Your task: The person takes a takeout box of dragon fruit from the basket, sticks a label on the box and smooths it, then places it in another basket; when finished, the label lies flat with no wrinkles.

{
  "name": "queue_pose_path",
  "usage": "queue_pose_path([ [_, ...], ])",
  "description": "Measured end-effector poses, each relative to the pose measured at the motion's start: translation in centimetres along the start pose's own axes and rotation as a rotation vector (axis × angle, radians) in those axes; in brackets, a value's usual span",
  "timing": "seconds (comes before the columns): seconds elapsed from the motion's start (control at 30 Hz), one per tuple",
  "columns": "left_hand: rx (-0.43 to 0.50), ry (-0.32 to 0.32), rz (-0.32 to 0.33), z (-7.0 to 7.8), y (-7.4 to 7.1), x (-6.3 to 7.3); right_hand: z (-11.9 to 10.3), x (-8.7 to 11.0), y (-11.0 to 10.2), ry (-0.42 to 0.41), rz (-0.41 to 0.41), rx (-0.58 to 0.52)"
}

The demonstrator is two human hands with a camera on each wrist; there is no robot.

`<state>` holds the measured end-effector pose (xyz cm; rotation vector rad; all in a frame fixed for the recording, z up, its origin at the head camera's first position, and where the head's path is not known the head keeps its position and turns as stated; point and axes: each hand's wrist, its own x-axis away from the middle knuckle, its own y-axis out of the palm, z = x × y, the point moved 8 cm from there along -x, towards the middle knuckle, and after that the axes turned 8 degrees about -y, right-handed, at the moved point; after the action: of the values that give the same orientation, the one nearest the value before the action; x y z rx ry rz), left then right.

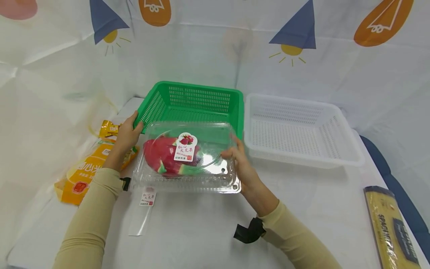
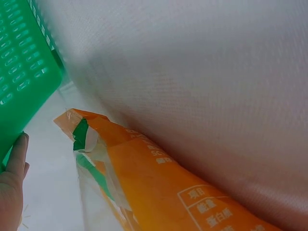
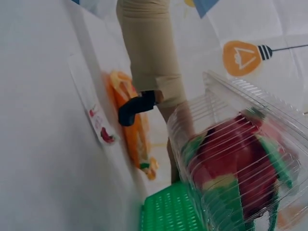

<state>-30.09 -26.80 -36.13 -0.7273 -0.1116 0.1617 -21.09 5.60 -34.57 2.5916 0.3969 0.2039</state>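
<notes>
My right hand (image 1: 246, 170) holds a clear plastic clamshell box (image 1: 198, 184) by its right end, over the near side of a green basket (image 1: 201, 91). Inside the box lies a red dragon fruit (image 1: 161, 153) with green tips. A white fruit label (image 1: 184, 149) sits on the lid. At the basket's left rim, my left hand (image 1: 127, 134) grips the edge; in the left wrist view its fingers (image 2: 18, 156) lie against the green outer wall. The box covers the basket's near edge in the head view.
To the right of the green basket stands a white basket (image 1: 285, 138). An orange food bag (image 1: 89, 168) and a small yellow packet (image 1: 109, 129) lie at the left. A labelled clear strip (image 1: 147, 198) lies near the front, and a spaghetti pack (image 1: 389, 228) at the right.
</notes>
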Motion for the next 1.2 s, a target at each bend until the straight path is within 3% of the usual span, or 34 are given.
queue_pose_path([
  [0.37, -0.004, 0.004, 0.009, -0.4, 0.0, -0.3, -0.9, -1.3, -0.2, -0.014, 0.028, 0.068],
  [0.83, -0.004, -0.018, 0.015, -0.4, -0.1, -0.1, -1.7, -2.9, 0.4, -0.032, 0.028, -0.033],
  [1.2, -0.018, -0.011, 0.014, -0.2, -0.1, -0.1, -2.3, -4.3, 0.2, -0.011, 0.08, -0.008],
])
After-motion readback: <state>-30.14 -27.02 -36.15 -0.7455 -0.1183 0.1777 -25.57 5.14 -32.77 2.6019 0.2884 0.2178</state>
